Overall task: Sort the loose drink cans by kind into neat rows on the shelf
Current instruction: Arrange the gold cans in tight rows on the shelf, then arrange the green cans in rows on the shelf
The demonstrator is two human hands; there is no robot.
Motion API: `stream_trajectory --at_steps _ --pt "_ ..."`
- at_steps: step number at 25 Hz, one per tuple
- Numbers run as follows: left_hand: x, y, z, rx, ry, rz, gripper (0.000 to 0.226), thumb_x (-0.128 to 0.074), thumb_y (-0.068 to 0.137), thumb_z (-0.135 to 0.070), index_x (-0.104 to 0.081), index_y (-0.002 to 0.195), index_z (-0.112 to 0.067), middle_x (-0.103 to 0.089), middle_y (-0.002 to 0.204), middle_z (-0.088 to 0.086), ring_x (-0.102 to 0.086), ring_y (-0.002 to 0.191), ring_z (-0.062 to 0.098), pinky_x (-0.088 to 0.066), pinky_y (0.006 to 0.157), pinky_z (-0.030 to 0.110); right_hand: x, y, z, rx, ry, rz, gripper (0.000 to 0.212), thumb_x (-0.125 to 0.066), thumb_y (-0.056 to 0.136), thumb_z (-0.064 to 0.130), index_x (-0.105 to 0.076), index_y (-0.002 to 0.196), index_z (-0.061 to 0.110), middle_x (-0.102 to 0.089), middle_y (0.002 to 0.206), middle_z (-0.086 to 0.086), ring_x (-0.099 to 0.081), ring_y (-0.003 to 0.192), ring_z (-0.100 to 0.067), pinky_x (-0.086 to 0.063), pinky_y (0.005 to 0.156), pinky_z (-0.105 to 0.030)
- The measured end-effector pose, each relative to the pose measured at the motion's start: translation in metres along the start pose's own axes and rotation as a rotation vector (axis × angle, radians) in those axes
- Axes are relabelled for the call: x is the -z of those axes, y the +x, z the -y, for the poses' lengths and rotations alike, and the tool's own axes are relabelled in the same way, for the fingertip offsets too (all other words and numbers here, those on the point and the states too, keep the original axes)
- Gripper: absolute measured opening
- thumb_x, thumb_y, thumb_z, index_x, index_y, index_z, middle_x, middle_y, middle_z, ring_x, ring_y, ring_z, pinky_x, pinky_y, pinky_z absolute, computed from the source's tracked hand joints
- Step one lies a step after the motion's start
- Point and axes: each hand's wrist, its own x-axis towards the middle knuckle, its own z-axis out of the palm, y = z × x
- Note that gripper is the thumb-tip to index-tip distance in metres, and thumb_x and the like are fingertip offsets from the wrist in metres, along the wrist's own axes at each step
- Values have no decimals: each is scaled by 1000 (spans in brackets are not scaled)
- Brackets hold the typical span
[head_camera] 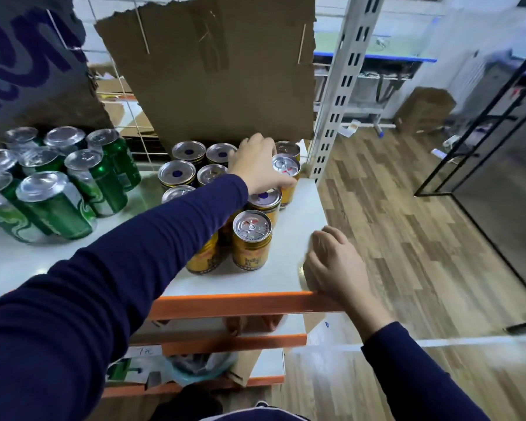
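Up close, the left hand curls down over the gold cans at the right end of the shelf, thumb against one; whether it grips any is hidden. The right hand rests curled at the front corner, its grip unclear. Green cans cluster well apart at the left, with cardboard behind.

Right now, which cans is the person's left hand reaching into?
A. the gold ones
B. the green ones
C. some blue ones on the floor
A: the left hand grips a gold can among the other gold ones, while the green cans stand apart, untouched, on the left side of the shelf.
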Motion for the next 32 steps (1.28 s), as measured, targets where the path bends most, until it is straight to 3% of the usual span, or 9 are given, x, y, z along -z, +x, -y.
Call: stream_trajectory --at_steps 2,4,7,10,14,19,24,32 --pt "0 1 -5 26 161 80 73 -69 64 -69 -61 113 -15 -52 119 8 -43 118 30 -39 93 47 1 0 0 4 -10 0 37 -57 87 29 -60 122 18 -48 141 1 -50 122 -21 -46 88 -33" --pt "7 3 -6 18 215 134 68 -64 69 -71 -65 108 -15 -57 112 7 -44 117 31 -39 92 47 2 0 2 13 -11 4 36 -58 88 27 -60 122 15 -49 139 -1 -50 122 -23 -45 89 -33" --pt "22 -7 4 -74 105 181 60 -56 82 -64 -66 112 -13 -59 109 7 -51 112 29 -47 89 43 6 -1 9 74 -10 -17 35 -60 89 22 -62 122 9 -56 131 -8 -50 122 -29 -40 98 -35" --pt "35 -39 22 -94 -87 71 48 -58 89 -51 -62 120 -15 -57 121 7 -55 109 24 -48 90 42 16 2 26 168 104 -145 30 -63 88 13 -65 116 4 -62 121 -13 -54 116 -32 -38 98 -33" --pt "48 -102 65 -49 -56 -179 37 -57 91 -44 -63 117 -18 -62 119 2 -59 105 21 -47 89 41 26 14 75 376 207 -243 24 -62 89 12 -65 111 5 -65 112 -10 -57 108 -28 -34 92 -20" --pt "79 -207 160 216 31 -356 29 -61 90 -33 -66 112 -15 -66 107 3 -61 98 24 -47 86 40 8 17 163 643 247 -193 21 -57 91 18 -66 107 7 -67 104 -7 -60 100 -26 -45 88 -35" --pt "113 -333 247 531 118 -495 27 -63 89 -29 -67 112 -14 -67 109 7 -62 99 29 -46 89 41 -54 -23 271 819 281 -8 23 -54 92 20 -66 107 7 -66 107 -8 -58 102 -25 -35 87 -21" --pt "167 -535 375 832 213 -554 25 -65 88 -25 -69 108 -12 -69 104 8 -65 95 30 -51 83 47 -165 -127 444 885 376 211 18 -60 92 15 -67 106 8 -67 104 -7 -59 101 -26 -39 86 -25"
